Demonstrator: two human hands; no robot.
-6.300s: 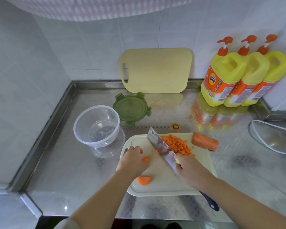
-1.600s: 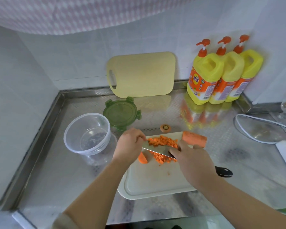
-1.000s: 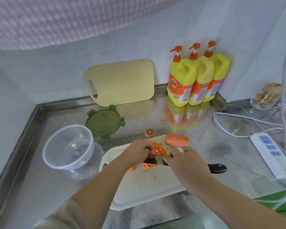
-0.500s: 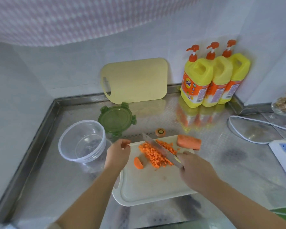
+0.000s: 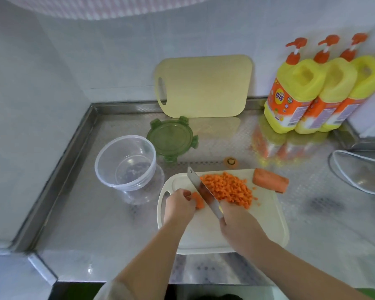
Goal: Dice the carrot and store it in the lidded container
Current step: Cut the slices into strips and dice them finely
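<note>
- Head view: small carrot piece (image 5: pixel 198 201) lies on the left part of the white cutting board (image 5: pixel 204 234), touching the left hand's fingertips, blade just to its right.
- Left hand (image 5: pixel 179 205): fingers curled, pinning that piece; it is the nearer hand.
- Right hand (image 5: pixel 236 221): wrapped around the knife (image 5: pixel 200 191); handle hidden under the palm. Blade runs diagonally, tip far-left, heel near-right.
- The piece looks short and half-round; long axis too blurred to tell.
- Diced pile (image 5: pixel 227 189), small matte orange cubes, sits right of the blade.
- Uncut carrot chunk (image 5: pixel 271 180), a stubby cylinder, lies at the board's far-right corner.
- Clear plastic container (image 5: pixel 126 185), round and empty, stands on the steel tabletop (image 5: pixel 95 213) left of the board; green clip lid (image 5: pixel 172 138) lies flat beyond it.
</note>
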